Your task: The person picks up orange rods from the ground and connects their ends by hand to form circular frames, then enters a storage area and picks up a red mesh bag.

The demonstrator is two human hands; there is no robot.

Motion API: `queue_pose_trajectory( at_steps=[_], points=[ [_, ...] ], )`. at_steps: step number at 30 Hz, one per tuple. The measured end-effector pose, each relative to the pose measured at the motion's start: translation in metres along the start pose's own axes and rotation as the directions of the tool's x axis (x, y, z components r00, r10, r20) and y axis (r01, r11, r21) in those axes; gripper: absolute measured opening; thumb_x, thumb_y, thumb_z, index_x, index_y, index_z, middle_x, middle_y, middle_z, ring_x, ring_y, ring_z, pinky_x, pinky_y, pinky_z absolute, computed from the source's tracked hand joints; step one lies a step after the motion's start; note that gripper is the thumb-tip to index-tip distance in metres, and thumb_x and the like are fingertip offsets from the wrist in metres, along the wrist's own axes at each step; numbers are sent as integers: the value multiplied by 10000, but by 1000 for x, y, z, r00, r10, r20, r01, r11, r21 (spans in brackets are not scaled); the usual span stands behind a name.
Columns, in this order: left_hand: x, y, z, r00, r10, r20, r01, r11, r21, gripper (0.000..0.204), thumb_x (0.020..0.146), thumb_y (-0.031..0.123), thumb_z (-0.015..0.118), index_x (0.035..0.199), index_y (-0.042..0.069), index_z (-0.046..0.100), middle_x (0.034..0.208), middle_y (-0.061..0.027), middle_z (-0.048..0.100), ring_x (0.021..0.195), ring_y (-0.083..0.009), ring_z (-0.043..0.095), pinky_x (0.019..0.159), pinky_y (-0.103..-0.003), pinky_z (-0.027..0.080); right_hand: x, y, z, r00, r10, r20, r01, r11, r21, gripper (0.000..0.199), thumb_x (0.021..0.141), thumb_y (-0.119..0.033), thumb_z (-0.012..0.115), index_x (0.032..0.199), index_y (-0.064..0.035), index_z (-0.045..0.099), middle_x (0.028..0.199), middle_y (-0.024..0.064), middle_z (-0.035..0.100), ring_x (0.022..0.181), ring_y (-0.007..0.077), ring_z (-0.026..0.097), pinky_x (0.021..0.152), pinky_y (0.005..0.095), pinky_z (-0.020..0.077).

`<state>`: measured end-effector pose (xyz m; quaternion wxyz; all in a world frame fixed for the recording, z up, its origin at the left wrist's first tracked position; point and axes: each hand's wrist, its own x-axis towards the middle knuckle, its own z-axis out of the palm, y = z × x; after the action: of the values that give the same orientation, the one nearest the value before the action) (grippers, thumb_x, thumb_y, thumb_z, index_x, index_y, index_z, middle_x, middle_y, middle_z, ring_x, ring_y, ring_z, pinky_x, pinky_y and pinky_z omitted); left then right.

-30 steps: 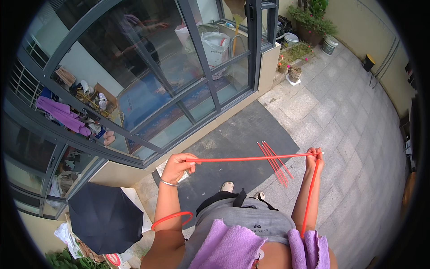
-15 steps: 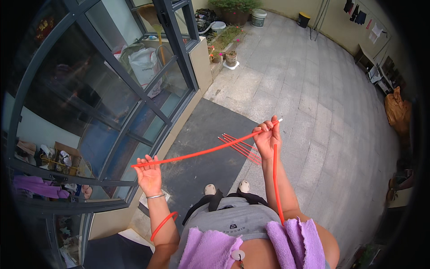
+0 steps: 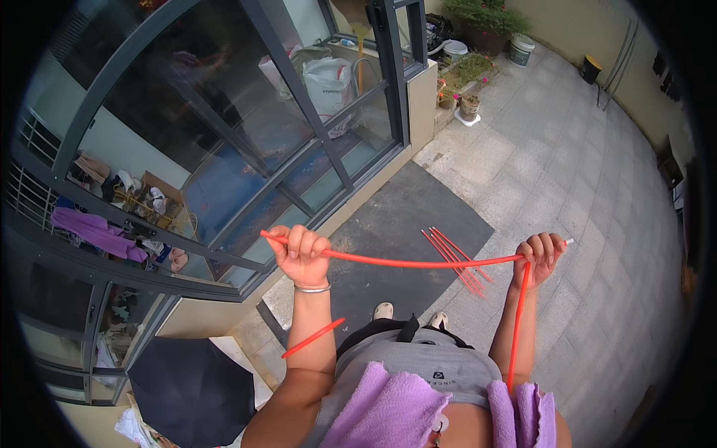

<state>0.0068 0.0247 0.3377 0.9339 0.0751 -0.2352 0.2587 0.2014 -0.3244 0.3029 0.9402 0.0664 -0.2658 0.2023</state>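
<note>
My left hand is closed round a red flexible tube close to one end, with a short stub poking out past the thumb. My right hand grips the same tube near its other end, where a white tip shows. Between my hands the tube stretches across in front of me, sagging slightly. Another red length drops from beside my right hand along that forearm to the towel. A further red piece crosses my left forearm; whether these lengths join is hidden.
Several thin red rods lie on a dark mat ahead of my feet. Glass-panelled framing stands at the left, and a black umbrella is at lower left. A purple towel hangs over my shoulders. Potted plants stand farther off.
My left hand's fingers have curled round the tube from a looser hold. My right hand has come lower relative to my body, and the tube is now nearly level. The view has swung left.
</note>
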Motion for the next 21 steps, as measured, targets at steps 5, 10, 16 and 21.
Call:
queue_pose_trajectory(
  at_steps=[5, 10, 16, 21],
  points=[
    [-3, 13, 26, 886, -221, 408, 196, 975, 102, 284, 893, 261, 603, 676, 88, 546, 544, -11, 481, 410, -92, 375, 430, -257, 205, -12, -1, -13, 972, 226, 68, -214, 965, -149, 234, 963, -307, 482, 801, -151, 547, 587, -48, 387, 552, 93, 326, 572, 283, 307],
    [-10, 21, 19, 902, -276, 331, 232, 959, 166, 262, 908, 266, 590, 724, 85, 545, 544, 4, 448, 405, -77, 323, 439, -250, 188, -24, 25, -53, 933, 160, -323, -164, 986, 15, 247, 970, -323, 453, 867, -135, 574, 635, -37, 404, 609, 103, 355, 662, 292, 327],
    [-23, 45, -28, 980, -187, 70, 174, 972, 161, 205, 912, 242, 583, 777, 91, 554, 537, 21, 393, 416, -59, 256, 447, -244, 183, -49, 36, -65, 939, 289, -185, -295, 956, -2, 288, 957, -374, 464, 928, -134, 620, 641, -34, 399, 606, 110, 327, 652, 294, 313],
    [-53, 44, -33, 917, -389, 93, 364, 908, 205, 190, 897, 209, 572, 773, 65, 580, 520, -12, 435, 370, -81, 284, 405, -263, 194, -90, 20, -48, 861, 501, -80, -508, 846, -164, 286, 918, -366, 521, 899, -105, 639, 627, -15, 420, 587, 135, 340, 614, 301, 280]
  ],
)
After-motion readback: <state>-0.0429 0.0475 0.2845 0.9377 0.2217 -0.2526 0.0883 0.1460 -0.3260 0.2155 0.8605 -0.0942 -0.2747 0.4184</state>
